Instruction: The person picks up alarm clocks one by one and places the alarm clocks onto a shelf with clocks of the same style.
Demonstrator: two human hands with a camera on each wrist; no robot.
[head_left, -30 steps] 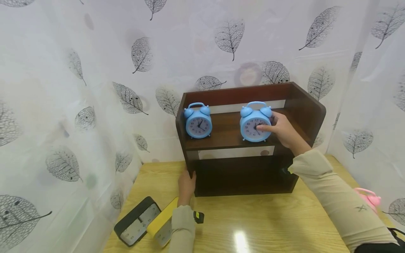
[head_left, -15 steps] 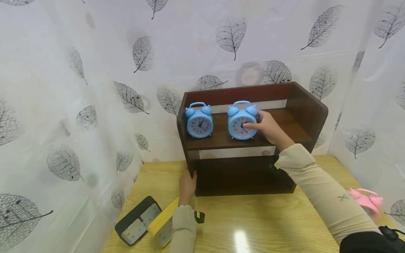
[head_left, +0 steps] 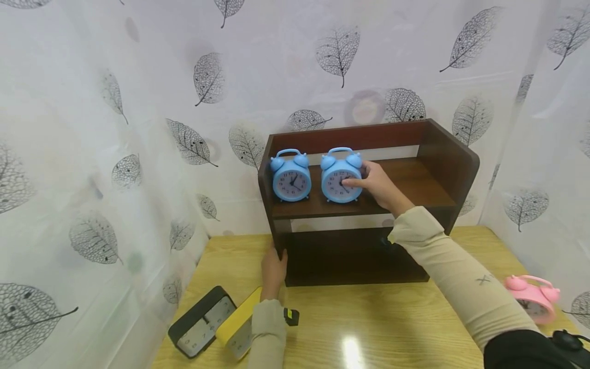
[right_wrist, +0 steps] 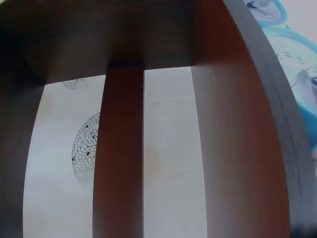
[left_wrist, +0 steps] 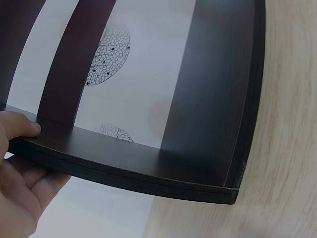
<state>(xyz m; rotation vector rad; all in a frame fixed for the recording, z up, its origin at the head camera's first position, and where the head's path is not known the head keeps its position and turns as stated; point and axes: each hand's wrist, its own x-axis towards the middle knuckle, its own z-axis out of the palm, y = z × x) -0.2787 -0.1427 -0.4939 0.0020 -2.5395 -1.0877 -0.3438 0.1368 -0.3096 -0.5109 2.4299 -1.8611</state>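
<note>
Right hand (head_left: pixel 380 186) grips a blue clock (head_left: pixel 337 187) on the shelf (head_left: pixel 452 166)

Nearest on the wooden table (head_left: pixel 378 323), a black clock (head_left: pixel 202 323) and a yellow clock (head_left: pixel 237 325) sit close together at left, with a pink clock (head_left: pixel 533 300) at the far right. Beyond them, the left hand (head_left: pixel 273 269) pinches the shelf's left side panel (thumb inside, fingers outside, as the left wrist view shows). Higher up, the gripped clock stands upright on the upper board, the right thumb across its dial. A second blue clock (head_left: pixel 292 180) stands just beside it, near the left panel. Behind hangs a leaf-patterned sheet (head_left: pixel 276 56).
</note>
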